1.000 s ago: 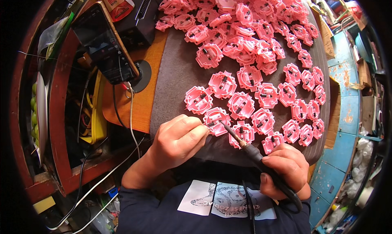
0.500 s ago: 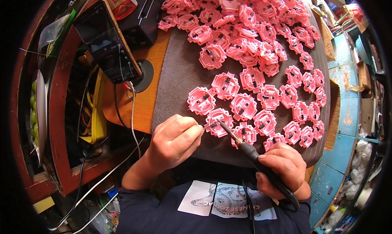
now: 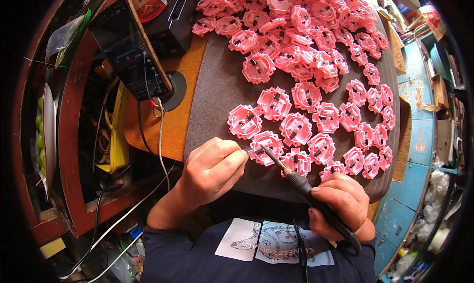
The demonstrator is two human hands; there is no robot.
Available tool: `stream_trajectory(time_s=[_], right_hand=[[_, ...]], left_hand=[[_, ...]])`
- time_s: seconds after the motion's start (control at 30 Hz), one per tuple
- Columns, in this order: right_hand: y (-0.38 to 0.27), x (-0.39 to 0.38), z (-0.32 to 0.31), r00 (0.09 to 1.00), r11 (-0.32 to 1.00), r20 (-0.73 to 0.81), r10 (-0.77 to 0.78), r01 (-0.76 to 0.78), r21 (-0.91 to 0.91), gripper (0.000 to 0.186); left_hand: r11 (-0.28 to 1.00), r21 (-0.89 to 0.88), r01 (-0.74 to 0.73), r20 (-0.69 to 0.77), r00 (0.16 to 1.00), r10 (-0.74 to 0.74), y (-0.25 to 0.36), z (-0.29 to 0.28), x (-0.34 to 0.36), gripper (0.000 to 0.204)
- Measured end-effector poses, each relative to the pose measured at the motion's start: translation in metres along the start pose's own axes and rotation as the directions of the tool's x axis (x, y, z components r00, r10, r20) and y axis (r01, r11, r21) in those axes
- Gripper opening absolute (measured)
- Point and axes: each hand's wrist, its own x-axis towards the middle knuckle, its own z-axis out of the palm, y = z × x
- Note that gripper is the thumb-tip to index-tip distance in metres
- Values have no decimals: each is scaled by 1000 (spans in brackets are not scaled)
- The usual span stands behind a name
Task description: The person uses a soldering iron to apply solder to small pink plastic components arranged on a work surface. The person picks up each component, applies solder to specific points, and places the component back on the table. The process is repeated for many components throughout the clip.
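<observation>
My right hand (image 3: 341, 204) is closed round the black handle of a soldering iron (image 3: 308, 188). The iron's metal tip slants up and left onto a pink plastic part (image 3: 266, 147), touching or just above the small black piece inside it. Close to that part's left edge, my left hand (image 3: 213, 168) is closed in a pinch on a thin solder wire (image 3: 250, 151), of which only a short end shows. More round pink parts with black pieces inside, such as a pink housing (image 3: 295, 129), lie in loose rows beyond and to the right.
A big heap of pink parts (image 3: 296, 31) covers the far end of the dark grey mat (image 3: 212, 100). At the left, a phone (image 3: 129, 51) leans on a round stand (image 3: 174, 93), with cables (image 3: 161, 135) hanging down. Blue cabinets (image 3: 415, 144) stand along the right.
The iron's tip has shifted slightly left on the same pink part. My left hand has edged a little to the right; both hands keep their grip.
</observation>
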Motion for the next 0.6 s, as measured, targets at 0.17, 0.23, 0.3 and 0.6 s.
stream_trajectory(time_s=[0.17, 0.23, 0.3, 0.6], right_hand=[[0, 0, 1, 1000, 1000, -9, 4, -4, -2, 35], [1, 0, 1, 1000, 1000, -8, 3, -3, -2, 35], [1, 0, 1, 1000, 1000, -7, 1, -1, -4, 35], [1, -2, 0, 1000, 1000, -17, 0, 0, -14, 36]], left_hand=[[1000, -5, -2, 7, 1000, 2, 0, 1, 1, 30], [1000, -12, -2, 9, 1000, 3, -1, 1, 1, 30], [1000, -3, 0, 15, 1000, 0, -1, 2, 1, 30], [1000, 12, -4, 25, 1000, 3, -1, 4, 4, 30]])
